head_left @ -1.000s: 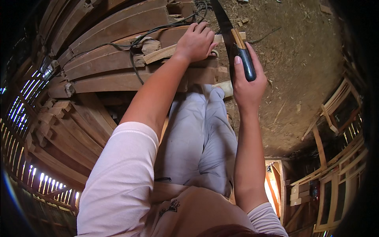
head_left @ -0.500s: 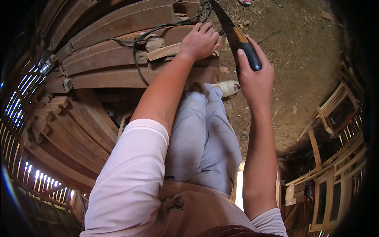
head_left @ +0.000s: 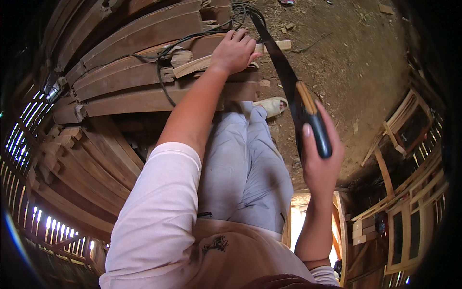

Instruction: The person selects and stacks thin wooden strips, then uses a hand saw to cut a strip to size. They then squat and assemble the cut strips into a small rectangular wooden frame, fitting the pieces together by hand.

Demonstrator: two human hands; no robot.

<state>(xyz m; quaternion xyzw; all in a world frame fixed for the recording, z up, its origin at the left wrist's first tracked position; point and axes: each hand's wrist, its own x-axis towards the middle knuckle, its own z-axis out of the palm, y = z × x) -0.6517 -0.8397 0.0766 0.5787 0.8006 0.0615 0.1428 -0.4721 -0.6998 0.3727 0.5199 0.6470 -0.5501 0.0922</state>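
The person's right hand (head_left: 324, 163), nearer, grips the handsaw (head_left: 284, 66), whose blade slants far and left across the pale wood strip (head_left: 192, 66), just right of the left hand (head_left: 234, 52) clasping that strip.

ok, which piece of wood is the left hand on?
The pale strip, which sticks out on both sides of the left hand; the beams around it are thicker and darker brown.
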